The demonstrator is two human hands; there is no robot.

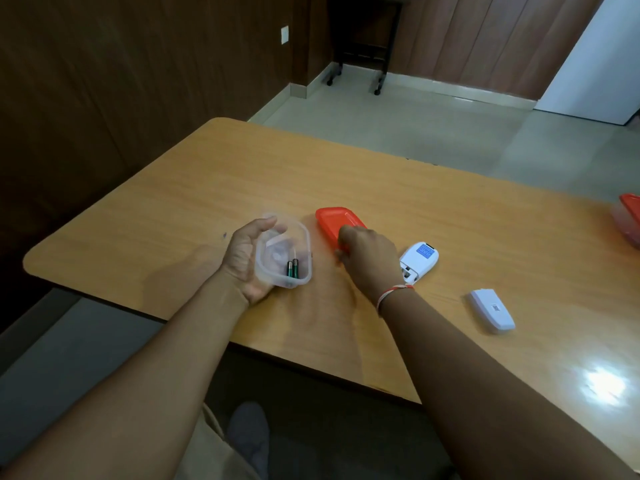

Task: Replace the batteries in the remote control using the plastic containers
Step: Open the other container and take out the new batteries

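Note:
My left hand (242, 261) grips the left side of a clear plastic container (284, 252) that stands open on the wooden table (173, 209). Two green batteries (292, 268) lie inside it at the near end. Just right of it lies the container's red lid (337, 221), and my right hand (370, 258) rests on its near end with the fingers curled over it. The white remote control (419, 259) lies face down to the right of that hand, its battery bay open. Its white battery cover (491, 308) lies apart, nearer the table's front edge.
A second container with a red lid (631, 216) shows at the table's far right edge, cut off by the frame. A dark wood-panelled wall runs close along the left. Beyond the table are tiled floor and a wheeled table frame (360, 64).

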